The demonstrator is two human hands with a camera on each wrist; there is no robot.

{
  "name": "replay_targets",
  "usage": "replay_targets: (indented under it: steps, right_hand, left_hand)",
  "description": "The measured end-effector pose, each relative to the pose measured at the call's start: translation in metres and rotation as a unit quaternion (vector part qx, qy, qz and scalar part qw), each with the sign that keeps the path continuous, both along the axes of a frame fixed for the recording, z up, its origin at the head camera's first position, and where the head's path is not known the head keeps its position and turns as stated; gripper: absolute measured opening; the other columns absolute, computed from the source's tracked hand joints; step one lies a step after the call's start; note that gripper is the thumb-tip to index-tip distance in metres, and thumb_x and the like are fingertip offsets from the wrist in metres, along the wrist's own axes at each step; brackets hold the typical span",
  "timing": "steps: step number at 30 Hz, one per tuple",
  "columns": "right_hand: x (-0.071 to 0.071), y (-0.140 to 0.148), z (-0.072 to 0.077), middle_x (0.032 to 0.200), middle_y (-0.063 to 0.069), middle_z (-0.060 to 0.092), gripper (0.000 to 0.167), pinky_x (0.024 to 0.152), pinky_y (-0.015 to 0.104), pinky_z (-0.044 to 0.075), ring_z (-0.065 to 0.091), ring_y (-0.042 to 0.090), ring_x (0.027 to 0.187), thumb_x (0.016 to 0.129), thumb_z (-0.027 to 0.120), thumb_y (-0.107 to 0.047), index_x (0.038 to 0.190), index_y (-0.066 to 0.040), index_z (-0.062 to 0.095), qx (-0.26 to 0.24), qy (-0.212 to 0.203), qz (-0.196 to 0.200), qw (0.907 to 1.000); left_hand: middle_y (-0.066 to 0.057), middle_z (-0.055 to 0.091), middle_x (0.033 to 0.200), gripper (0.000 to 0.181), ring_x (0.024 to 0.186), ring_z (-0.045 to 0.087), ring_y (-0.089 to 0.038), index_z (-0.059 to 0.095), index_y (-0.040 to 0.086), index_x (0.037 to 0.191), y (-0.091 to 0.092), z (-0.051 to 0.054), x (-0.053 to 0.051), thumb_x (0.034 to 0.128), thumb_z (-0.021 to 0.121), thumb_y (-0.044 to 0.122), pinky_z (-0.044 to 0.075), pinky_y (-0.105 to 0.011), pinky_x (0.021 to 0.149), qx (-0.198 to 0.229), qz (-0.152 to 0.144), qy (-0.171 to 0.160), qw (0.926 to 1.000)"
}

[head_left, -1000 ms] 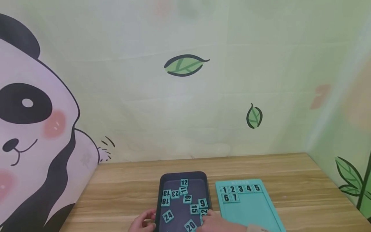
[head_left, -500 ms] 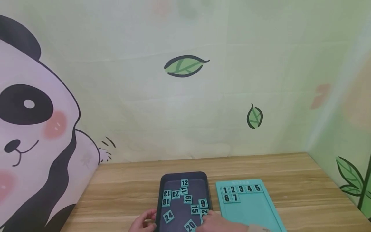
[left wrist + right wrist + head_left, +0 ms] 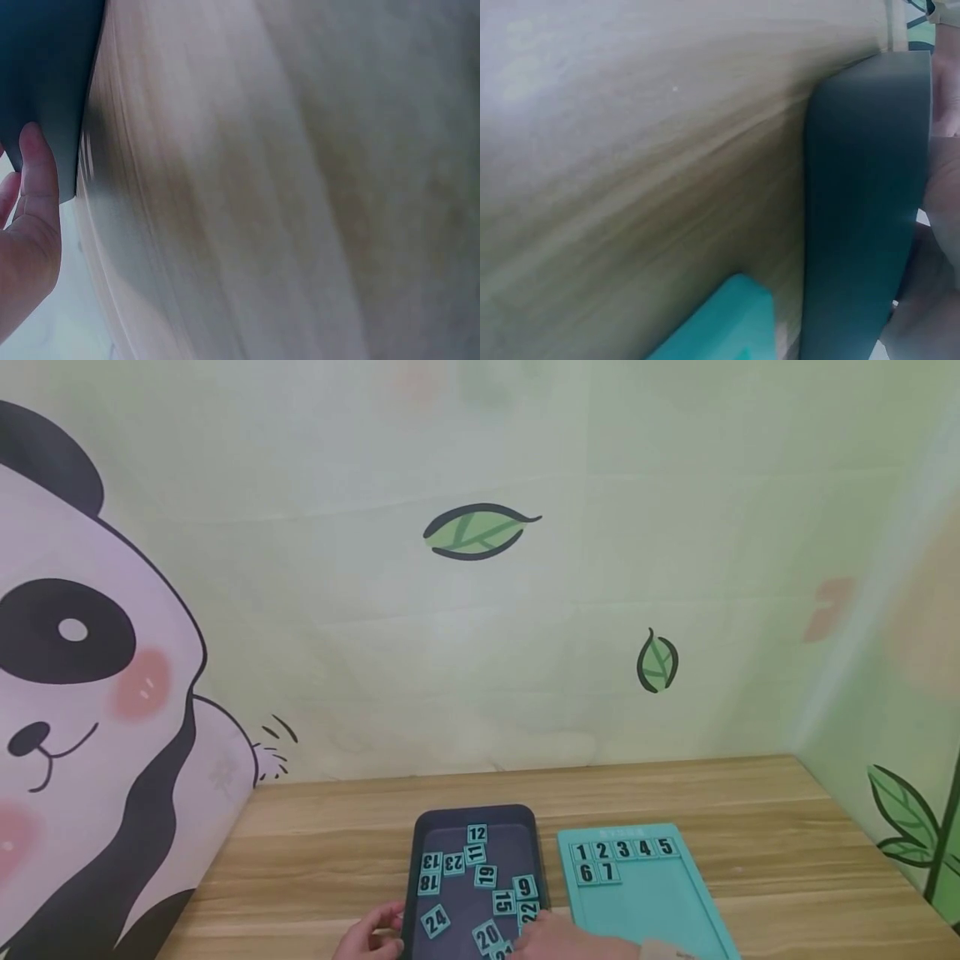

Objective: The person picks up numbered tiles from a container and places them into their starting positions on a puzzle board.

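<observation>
A dark tray (image 3: 457, 906) holds loose numbered tiles, among them 12, 24 and 20 (image 3: 487, 936). My left hand (image 3: 371, 932) grips its left edge; in the left wrist view the hand (image 3: 31, 225) has a digit along the tray's outer wall (image 3: 56, 90). Over the tray's lower right is my right hand (image 3: 558, 937), its fingers down among the tiles beside 22 (image 3: 528, 912) and a partly covered 21 (image 3: 501, 953). The fingertips are mostly hidden. In the right wrist view that hand (image 3: 934, 277) reaches over the tray wall (image 3: 862, 202).
Right of the tray lies a turquoise board (image 3: 656, 902) with tiles 1 to 5 in its top row and 6 and 7 (image 3: 608, 872) below. The wooden table (image 3: 322, 835) meets a printed cloth backdrop behind, with another cloth side at the right.
Tile 20 has shifted slightly up and left, and part of tile 21 now shows below it. My right hand has moved a little downward, uncovering more of 22. The left hand has stayed put.
</observation>
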State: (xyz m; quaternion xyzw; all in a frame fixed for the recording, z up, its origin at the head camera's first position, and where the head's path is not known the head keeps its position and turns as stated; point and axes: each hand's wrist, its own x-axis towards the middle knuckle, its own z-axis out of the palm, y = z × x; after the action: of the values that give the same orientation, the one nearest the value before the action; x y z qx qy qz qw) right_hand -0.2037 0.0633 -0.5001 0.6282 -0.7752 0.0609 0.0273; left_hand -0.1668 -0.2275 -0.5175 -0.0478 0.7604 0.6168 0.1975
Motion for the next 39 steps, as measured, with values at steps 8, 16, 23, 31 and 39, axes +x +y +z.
replay_targets:
  steps: [8,16,23,31,39]
  right_hand:
    - [-0.001,-0.003,-0.005,0.068,-0.014,0.061,0.024,0.048,0.003,0.022,0.043,-0.012,0.056,0.083,0.049,-0.036,0.088,-0.022,0.067,-0.020,-0.072,-0.016,0.9971]
    - [-0.001,-0.001,-0.006,0.073,-0.014,0.062,0.024,0.052,0.008,0.023,0.047,-0.007,0.062,0.082,0.049,-0.036,0.092,-0.023,0.067,0.002,-0.068,-0.044,0.9967]
    - [-0.002,0.000,-0.005,0.070,-0.010,0.062,0.022,0.057,0.000,0.027,0.047,-0.008,0.063,0.083,0.050,-0.030,0.087,-0.018,0.069,-0.087,-0.080,-0.012,0.9929]
    - [-0.005,0.017,0.028,0.079,-0.008,0.056,0.024,0.065,0.009,0.036,0.041,-0.003,0.072,0.077,0.061,-0.016,0.099,-0.008,0.064,-0.076,-0.157,-0.111,0.9783]
    - [-0.013,0.042,0.047,0.073,-0.012,0.048,0.028,0.061,0.016,0.038,0.038,0.000,0.070,0.072,0.063,-0.008,0.099,-0.009,0.063,-0.095,-0.208,-0.242,0.9431]
  left_hand:
    - [-0.013,0.046,0.108,0.056,0.083,0.055,-0.014,0.035,-0.007,0.128,-0.001,0.001,0.002,0.0757,0.049,0.009,0.049,-0.034,0.071,0.014,0.002,-0.006,0.9999]
    - [-0.013,0.045,0.109,0.056,0.085,0.055,-0.014,0.034,-0.007,0.128,-0.001,0.001,0.001,0.0767,0.048,0.010,0.049,-0.035,0.072,0.019,0.001,-0.012,0.9997]
    - [-0.014,0.046,0.108,0.055,0.085,0.055,-0.015,0.035,-0.008,0.128,-0.001,0.000,0.000,0.0770,0.048,0.010,0.049,-0.035,0.072,0.010,-0.001,-0.005,0.9999]
    - [-0.014,0.046,0.108,0.056,0.085,0.055,-0.015,0.034,-0.008,0.127,-0.001,0.000,0.001,0.0763,0.048,0.008,0.049,-0.035,0.071,0.004,0.002,0.000,1.0000]
    - [-0.015,0.045,0.109,0.056,0.085,0.054,-0.015,0.033,-0.008,0.128,-0.002,0.000,0.000,0.0771,0.048,0.009,0.048,-0.035,0.072,0.008,0.000,-0.004,1.0000]
